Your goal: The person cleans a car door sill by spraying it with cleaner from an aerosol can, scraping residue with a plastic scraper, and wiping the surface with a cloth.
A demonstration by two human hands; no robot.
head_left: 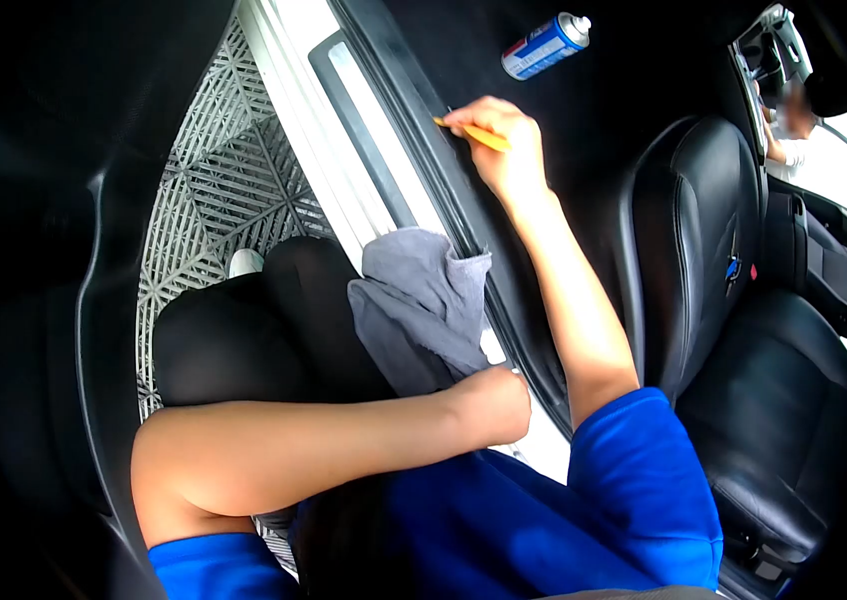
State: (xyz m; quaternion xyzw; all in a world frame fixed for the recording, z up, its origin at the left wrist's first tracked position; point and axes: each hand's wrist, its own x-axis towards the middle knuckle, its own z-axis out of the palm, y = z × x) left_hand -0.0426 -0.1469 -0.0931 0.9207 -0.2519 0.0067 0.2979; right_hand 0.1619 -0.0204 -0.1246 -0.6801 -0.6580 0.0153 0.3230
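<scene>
My right hand (509, 145) pinches a slim yellow tool (489, 137), its tip pointing left at the inner edge of the car's door sill (379, 130). Lower down, my left hand (494, 408) is closed in a fist beside the sill; whatever it may hold is hidden. A crumpled grey cloth (419, 300) lies over the sill and against my leg, its lower edge touching or close to my left hand. Beyond my right hand, a blue spray can (547, 47) with a white nozzle lies on the dark car floor.
A black leather seat (709, 250) stands at the right, with another seat cushion (769, 410) below it. The open door (89, 330) is at the left, above grey floor grating (229, 180). Another person (792, 120) is partly visible outside, at the upper right.
</scene>
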